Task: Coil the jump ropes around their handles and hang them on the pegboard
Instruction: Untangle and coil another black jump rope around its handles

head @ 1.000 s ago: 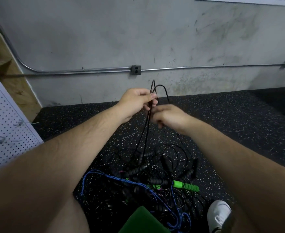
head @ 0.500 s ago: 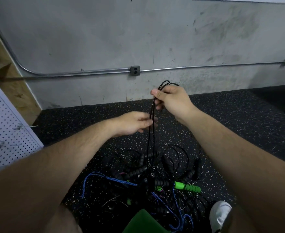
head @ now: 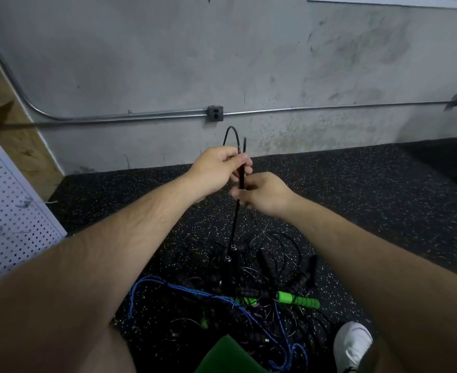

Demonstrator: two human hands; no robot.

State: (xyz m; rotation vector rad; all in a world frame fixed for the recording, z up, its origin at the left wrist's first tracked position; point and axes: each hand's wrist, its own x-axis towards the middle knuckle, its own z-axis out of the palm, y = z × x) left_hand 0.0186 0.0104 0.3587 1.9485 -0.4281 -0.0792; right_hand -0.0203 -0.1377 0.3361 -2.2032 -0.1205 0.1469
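Above right hand (head: 263,193), left hand (head: 216,168) now grips rope (head: 235,223).

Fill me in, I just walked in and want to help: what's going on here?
A person holds a black jump rope folded into strands. The left hand grips the bundle near its top loop, and the right hand pinches it just below. Its two handles hang over a tangled pile of ropes on the floor. The pegboard stands at left.
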